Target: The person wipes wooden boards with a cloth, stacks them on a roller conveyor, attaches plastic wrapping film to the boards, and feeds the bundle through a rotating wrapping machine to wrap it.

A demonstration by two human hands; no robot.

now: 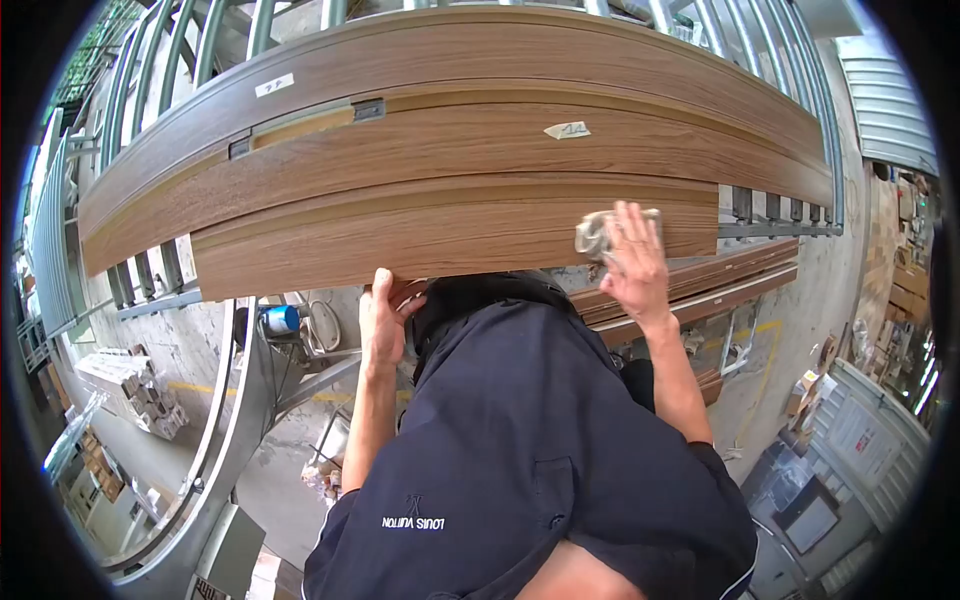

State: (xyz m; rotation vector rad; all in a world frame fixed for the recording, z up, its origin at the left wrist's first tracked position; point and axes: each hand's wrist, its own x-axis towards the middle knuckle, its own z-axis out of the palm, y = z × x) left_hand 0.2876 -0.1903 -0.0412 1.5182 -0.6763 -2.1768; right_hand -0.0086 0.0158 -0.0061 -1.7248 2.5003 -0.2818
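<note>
A brown wood-grain board (420,235) lies nearest my body on a roller stand. At its near edge my left hand (385,315) grips it, thumb on top and fingers curled against the edge. Toward the board's right end, my right hand (635,265) presses a crumpled light rag (598,235) on the surface, fingers stretched over the cloth. Beyond lies a longer wood-grain panel (450,135) with a paper label (568,130). A further panel (540,55) at the back carries another label (275,85) and touches it.
Metal rollers (265,30) run beneath the panels. More brown profiles (700,285) lie lower at the right. At the left stand a curved metal rail (215,420) and a blue container (280,320). A stack of pale pieces (130,390) sits on the floor farther left.
</note>
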